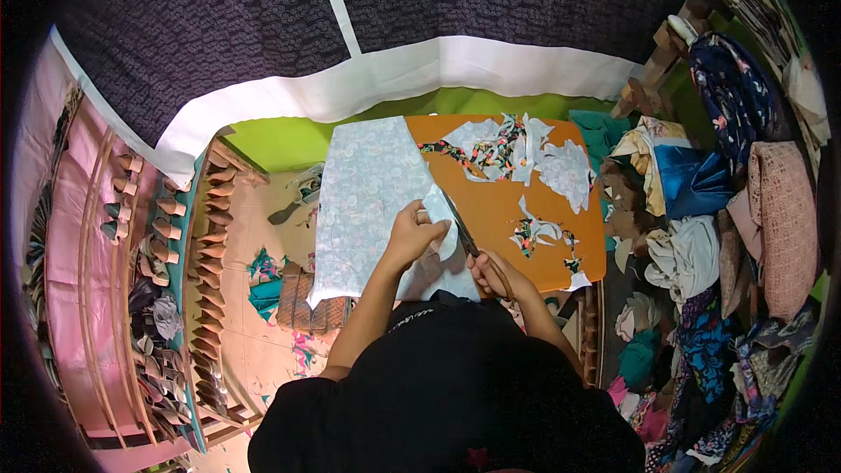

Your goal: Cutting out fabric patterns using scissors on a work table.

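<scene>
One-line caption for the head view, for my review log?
Left hand holds pale printed cloth on an orange table while right hand works scissors along its edge, scraps nearby.

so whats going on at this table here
A person is cutting fabric on an orange table. Their left hand presses and grips the edge of a pale blue-grey patterned cloth spread over the table's left side. Their right hand works a pair of scissors along that edge. White and floral offcuts lie scattered across the bare part of the table, and heaps of mixed fabrics sit to the right.
</scene>
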The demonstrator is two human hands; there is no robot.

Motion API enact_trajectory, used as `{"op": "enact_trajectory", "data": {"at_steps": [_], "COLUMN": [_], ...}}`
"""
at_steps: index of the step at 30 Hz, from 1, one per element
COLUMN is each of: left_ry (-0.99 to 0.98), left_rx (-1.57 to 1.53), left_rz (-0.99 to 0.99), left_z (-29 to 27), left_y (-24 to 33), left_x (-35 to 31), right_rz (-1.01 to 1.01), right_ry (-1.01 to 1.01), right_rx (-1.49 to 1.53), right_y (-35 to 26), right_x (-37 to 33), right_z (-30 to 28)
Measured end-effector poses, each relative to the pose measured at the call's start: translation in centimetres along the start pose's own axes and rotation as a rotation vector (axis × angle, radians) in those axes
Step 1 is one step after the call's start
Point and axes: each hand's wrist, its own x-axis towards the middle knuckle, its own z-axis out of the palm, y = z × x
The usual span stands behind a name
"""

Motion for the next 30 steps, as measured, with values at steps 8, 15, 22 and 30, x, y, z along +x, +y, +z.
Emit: {"op": "enact_trajectory", "data": {"at_steps": [8, 15, 22, 30], "left_ry": [0.082, 0.086, 0.116, 0.091], "left_rx": [0.033, 0.059, 0.113, 0.172], "left_rz": [0.038, 0.046, 0.111, 0.064], "left_z": [0.2, 0.2, 0.2, 0.0], "left_y": [-0.7, -0.9, -1.6, -0.1], "left_x": [0.3, 0.4, 0.7, 0.4], "right_rz": [-0.181, 0.007, 0.108, -0.112], "right_ry": [0.092, 0.039, 0.045, 0.039], "right_rx": [-0.086, 0.284, 0.276, -0.116], "right_y": [0.6, 0.7, 1.1, -0.9], "right_x": [0.5, 0.8, 0.9, 0.2], "right_z": [0.4, 0.8, 0.4, 0.7]}}
